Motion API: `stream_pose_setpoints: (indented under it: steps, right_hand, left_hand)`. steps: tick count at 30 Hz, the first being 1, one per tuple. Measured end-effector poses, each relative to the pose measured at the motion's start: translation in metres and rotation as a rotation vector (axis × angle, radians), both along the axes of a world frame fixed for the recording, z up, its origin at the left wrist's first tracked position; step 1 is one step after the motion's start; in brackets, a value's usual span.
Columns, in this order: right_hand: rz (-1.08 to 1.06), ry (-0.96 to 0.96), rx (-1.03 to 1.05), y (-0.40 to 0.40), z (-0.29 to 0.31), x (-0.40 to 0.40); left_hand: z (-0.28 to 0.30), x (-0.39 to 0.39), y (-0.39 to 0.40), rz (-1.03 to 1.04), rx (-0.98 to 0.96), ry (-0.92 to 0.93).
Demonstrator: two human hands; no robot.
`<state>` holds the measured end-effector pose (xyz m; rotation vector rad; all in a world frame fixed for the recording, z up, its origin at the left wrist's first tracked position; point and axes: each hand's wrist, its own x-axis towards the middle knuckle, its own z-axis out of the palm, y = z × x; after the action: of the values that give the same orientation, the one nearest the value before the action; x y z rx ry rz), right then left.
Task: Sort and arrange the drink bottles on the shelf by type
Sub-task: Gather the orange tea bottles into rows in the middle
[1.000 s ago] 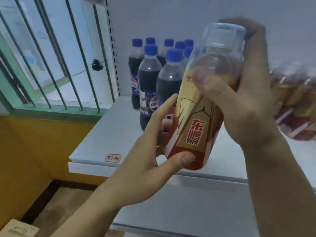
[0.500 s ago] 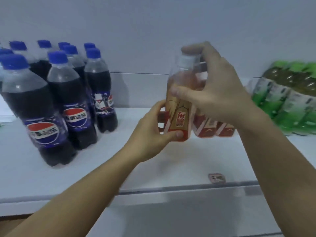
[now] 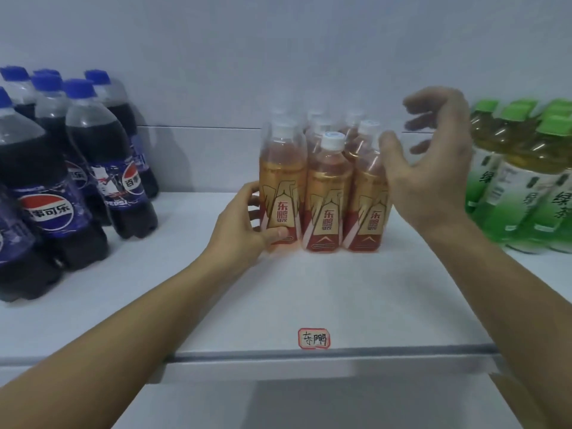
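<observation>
Several orange energy-drink bottles with red and gold labels stand grouped at the middle of the white shelf (image 3: 309, 289). The front-left orange bottle (image 3: 281, 184) stands upright on the shelf, and my left hand (image 3: 244, 227) grips its lower part from the left, thumb across the label's base. My right hand (image 3: 430, 168) hovers to the right of the group with fingers spread and loosely curved, holding nothing; its thumb is close to the front-right orange bottle (image 3: 370, 212). Dark cola bottles (image 3: 86, 168) with blue caps stand at the left, green tea bottles (image 3: 520, 181) at the right.
A small handwritten label sticker (image 3: 314, 337) sits at the shelf's front edge below the orange group. A white back wall closes the shelf behind the bottles. Bare shelf surface lies between the three groups and in front of them.
The orange bottle carried in both hands now stands on the shelf at the group's front left. My right hand has let go of its top and moved off to the right.
</observation>
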<state>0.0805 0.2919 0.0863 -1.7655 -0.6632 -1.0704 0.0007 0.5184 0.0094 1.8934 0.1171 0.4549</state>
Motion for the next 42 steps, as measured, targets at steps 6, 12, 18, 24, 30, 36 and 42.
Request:
stream_pose_setpoints:
  steps: [6,12,18,24,30,36,42]
  right_hand:
    - [0.249,0.378,0.15,-0.022,-0.067,0.038]
    - [0.524,0.607,0.003,-0.025,-0.083,0.039]
    - [0.607,0.695,-0.071,-0.03,-0.089,0.05]
    - [0.721,0.819,0.036,-0.022,-0.095,0.052]
    - [0.727,0.892,0.038,-0.022,-0.097,0.053]
    - [0.683,0.865,0.022,-0.018,-0.097,0.051]
    - [0.705,0.846,0.043,-0.017,-0.098,0.052]
  left_hand:
    - [-0.012,0.002,0.0,0.048,0.092,0.002]
    - [-0.017,0.002,0.001,0.057,0.15,0.025]
    - [-0.016,0.006,0.004,0.045,0.166,0.077]
    - [-0.002,0.014,-0.003,-0.109,0.017,0.099]
    - [-0.007,0.015,-0.007,-0.08,0.066,0.054]
    - [-0.011,0.017,-0.008,-0.053,0.086,0.044]
    - [-0.015,0.019,-0.003,-0.04,0.127,0.032]
